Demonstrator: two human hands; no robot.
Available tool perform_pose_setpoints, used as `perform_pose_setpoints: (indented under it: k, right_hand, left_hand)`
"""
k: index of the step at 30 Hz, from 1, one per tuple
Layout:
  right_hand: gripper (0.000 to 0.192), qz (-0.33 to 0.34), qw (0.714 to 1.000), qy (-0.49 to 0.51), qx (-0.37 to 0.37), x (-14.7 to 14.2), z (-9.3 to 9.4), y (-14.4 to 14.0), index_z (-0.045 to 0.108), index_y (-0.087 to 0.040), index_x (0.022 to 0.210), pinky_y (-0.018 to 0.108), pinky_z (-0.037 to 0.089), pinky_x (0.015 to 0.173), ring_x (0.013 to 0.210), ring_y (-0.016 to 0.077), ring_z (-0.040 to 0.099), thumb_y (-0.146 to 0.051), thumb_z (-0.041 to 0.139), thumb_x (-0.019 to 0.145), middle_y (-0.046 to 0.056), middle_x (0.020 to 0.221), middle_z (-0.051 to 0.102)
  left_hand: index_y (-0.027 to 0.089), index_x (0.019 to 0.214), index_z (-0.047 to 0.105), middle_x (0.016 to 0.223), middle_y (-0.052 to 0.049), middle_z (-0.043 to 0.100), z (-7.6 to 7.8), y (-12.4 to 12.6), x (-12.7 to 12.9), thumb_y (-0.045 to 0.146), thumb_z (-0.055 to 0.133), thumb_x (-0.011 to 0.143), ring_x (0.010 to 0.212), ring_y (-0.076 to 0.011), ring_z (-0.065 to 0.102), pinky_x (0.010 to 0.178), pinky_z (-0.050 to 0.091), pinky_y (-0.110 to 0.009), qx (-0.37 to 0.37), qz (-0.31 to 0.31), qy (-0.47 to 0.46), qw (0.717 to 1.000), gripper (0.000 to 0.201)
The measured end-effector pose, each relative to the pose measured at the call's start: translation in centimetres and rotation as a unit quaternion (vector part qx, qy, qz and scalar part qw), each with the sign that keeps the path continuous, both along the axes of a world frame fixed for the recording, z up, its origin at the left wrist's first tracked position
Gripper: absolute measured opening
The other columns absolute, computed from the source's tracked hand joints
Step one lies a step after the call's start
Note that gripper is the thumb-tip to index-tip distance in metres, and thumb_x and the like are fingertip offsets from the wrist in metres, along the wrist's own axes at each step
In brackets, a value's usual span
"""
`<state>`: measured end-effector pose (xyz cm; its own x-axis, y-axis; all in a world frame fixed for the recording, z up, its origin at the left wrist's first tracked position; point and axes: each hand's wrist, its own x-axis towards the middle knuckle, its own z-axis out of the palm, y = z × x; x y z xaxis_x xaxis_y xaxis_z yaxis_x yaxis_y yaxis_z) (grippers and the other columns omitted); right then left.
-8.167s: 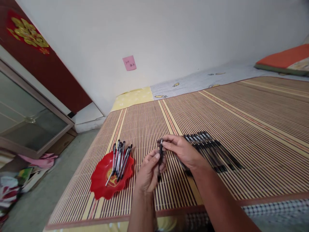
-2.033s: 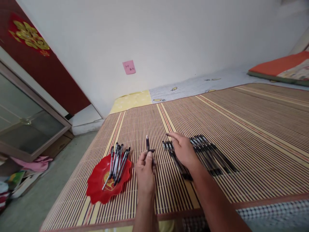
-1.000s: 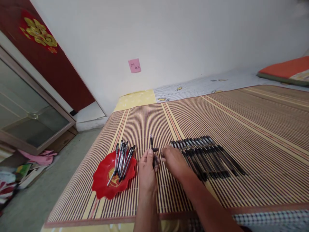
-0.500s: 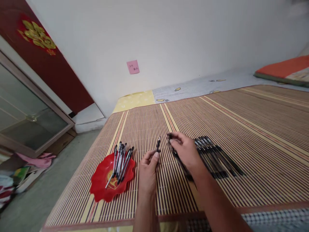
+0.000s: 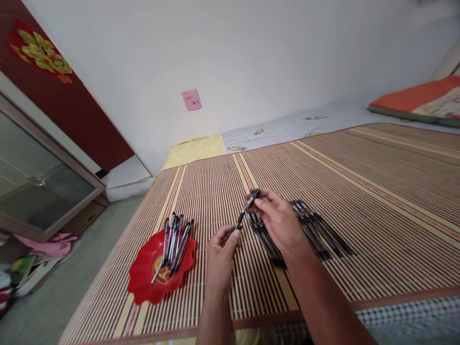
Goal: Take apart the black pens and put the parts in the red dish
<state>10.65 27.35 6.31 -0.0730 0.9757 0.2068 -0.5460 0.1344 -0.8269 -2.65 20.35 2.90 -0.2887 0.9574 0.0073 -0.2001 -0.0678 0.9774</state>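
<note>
From the head camera I see my left hand [image 5: 220, 252] closed around the lower end of a black pen [image 5: 245, 212], which slants up and to the right above the bamboo mat [image 5: 359, 191]. My right hand [image 5: 279, 221] pinches the pen's upper end between thumb and fingertips [image 5: 259, 200]; whether that end piece is a cap or the tip I cannot tell, since my fingers cover most of it. So both hands are closed on the same pen, one at each end, and it hangs in the air clear of the mat, between the two groups of pens. Just under and behind my right hand a row of black pens [image 5: 316, 230] lies side by side on the mat, running away to the right, with a few of them partly hidden by my wrist. To the left, well apart from my hands, a red scalloped plate [image 5: 143, 278] rests on the mat with a loose bundle of pens [image 5: 174, 239] lying across it, their far ends reaching past the far rim. The mat covers a bed; beyond it shows patterned bedsheet [image 5: 287, 127], a pink note [image 5: 191, 99] stuck on the white wall, and an orange cushion [image 5: 417, 98] at the far right.
</note>
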Motion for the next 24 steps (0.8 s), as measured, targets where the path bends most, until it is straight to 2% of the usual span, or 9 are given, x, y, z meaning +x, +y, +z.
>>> perform_pose_setpoints:
  k: [7,13,19,24]
  right_hand:
    - [0.019,0.045,0.998,-0.051,0.003,-0.15,-0.33,-0.15,0.07,-0.021,0.096,0.032,0.052,0.08,0.086,0.0166,0.064,-0.025,0.07,0.077,0.003,0.093,0.07]
    - [0.019,0.052,0.997,-0.064,0.005,-0.07,-0.28,-0.12,0.073,-0.023,0.097,0.032,0.053,0.08,0.088,0.0166,0.064,-0.025,0.069,0.078,0.002,0.095,0.07]
    - [0.018,0.081,0.994,-0.067,0.018,-0.09,-0.59,-0.17,0.072,-0.023,0.097,0.032,0.053,0.081,0.089,0.0169,0.065,-0.025,0.069,0.079,0.002,0.094,0.071]
    - [0.013,0.108,0.992,-0.069,0.018,-0.15,-0.84,-0.1,0.071,-0.023,0.092,0.031,0.052,0.082,0.087,0.0155,0.063,-0.025,0.069,0.08,0.001,0.091,0.069]
  left_hand:
    - [0.015,0.09,0.073,0.074,0.0,0.062,0.14,-0.17,0.16,0.033,0.083,0.071,0.064,-0.0088,0.051,0.061,0.042,-0.018,0.004,-0.016,-0.067,0.998,0.028]
    - [0.015,0.09,0.068,0.067,0.004,0.053,0.41,-0.34,0.22,0.029,0.085,0.071,0.057,-0.0055,0.045,0.048,0.031,-0.013,0.001,-0.03,-0.126,0.992,0.029]
    - [0.014,0.092,0.068,0.066,0.002,0.055,0.82,-0.48,0.28,0.031,0.083,0.074,0.051,-0.0041,0.039,0.043,0.025,-0.013,0.004,-0.078,-0.169,0.983,0.03]
    - [0.013,0.092,0.068,0.061,0.004,0.051,0.85,-0.65,0.14,0.029,0.08,0.077,0.047,-0.0031,0.033,0.043,0.024,-0.014,0.007,-0.113,-0.2,0.973,0.026]
